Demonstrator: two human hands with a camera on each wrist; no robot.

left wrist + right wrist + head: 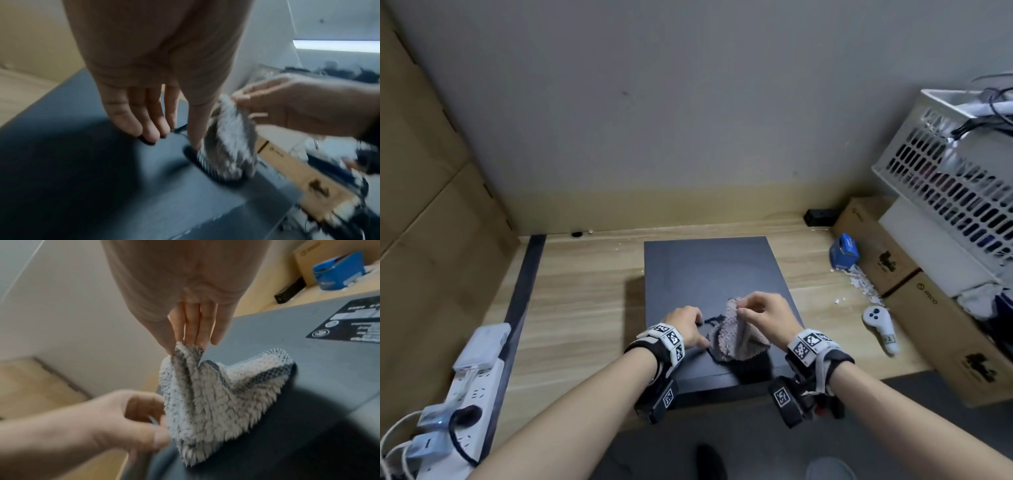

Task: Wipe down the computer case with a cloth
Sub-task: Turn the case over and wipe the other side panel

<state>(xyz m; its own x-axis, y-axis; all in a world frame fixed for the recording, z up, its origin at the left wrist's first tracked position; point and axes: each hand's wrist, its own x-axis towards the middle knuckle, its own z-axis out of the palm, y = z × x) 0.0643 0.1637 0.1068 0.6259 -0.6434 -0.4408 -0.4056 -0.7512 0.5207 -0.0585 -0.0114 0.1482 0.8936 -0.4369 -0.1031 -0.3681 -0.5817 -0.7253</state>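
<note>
Two hands work over the dark computer case point(715, 274), which lies flat on the wooden table point(585, 291). The right hand point(767, 313) pinches the top fold of the fluffy grey cloth point(736, 337) between thumb and fingertips point(190, 337); the fingers are narrow, closed on the fabric. The cloth hangs down from that pinch, and its lower edge rests on the case surface, directly below the right fingers and at the case's near edge.

The left hand point(686, 325) sits just left of the cloth. Its fingers point(131, 125) are curled, tips down on the case top, and thumb and forefinger pinch a thin dark cord or edge strip point(180, 128) at the cloth's left side. Whether that strip belongs to the cloth cannot be told. The hands are near each other, with the cloth between them.

Beyond the right fingers, a printed label point(349, 321) is fixed to the case top. Further right of the right hand, on the table: a white handheld controller point(880, 325), a blue box point(844, 251), cardboard boxes point(873, 243) and a white perforated basket point(945, 164). Left of the left hand, a white power strip point(469, 383) lies at the table edge.
</note>
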